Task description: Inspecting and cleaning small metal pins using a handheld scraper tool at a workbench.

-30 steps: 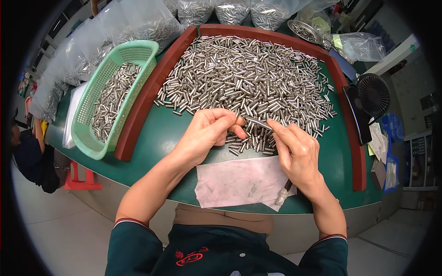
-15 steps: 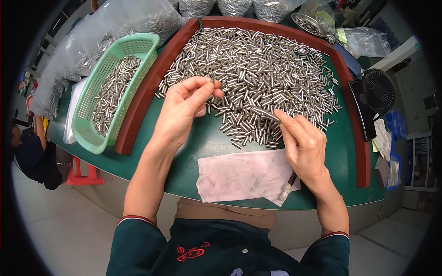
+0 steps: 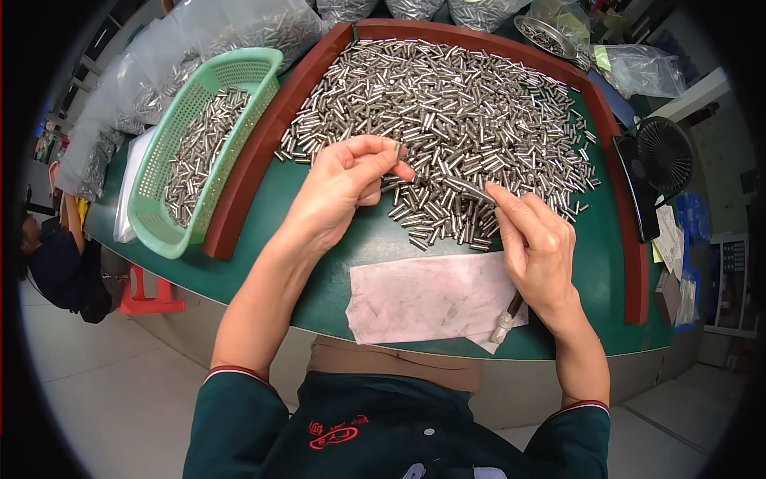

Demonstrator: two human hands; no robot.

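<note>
My left hand pinches a small grey metal pin upright between thumb and forefinger, above the near left part of a wide heap of loose metal pins. My right hand is closed around a slim hand tool, whose pointed dark-grey metal end reaches left over the heap. Below that hand, the tool's dark handle shows, its end wrapped in whitish material. The tool's tip and the held pin are apart. Under and beside the right wrist, a stained pinkish cloth lies on the green tabletop.
Dark red bars frame the heap on three sides. Left of them stands a green perforated basket partly filled with pins. Bags of pins line the back. A black fan stands right. A person sits far left, near a red stool.
My left hand has moved right, toward the tool, and the pin in its fingers now shows more clearly. My right hand keeps its hold on the tool. The whole view has shifted slightly.
</note>
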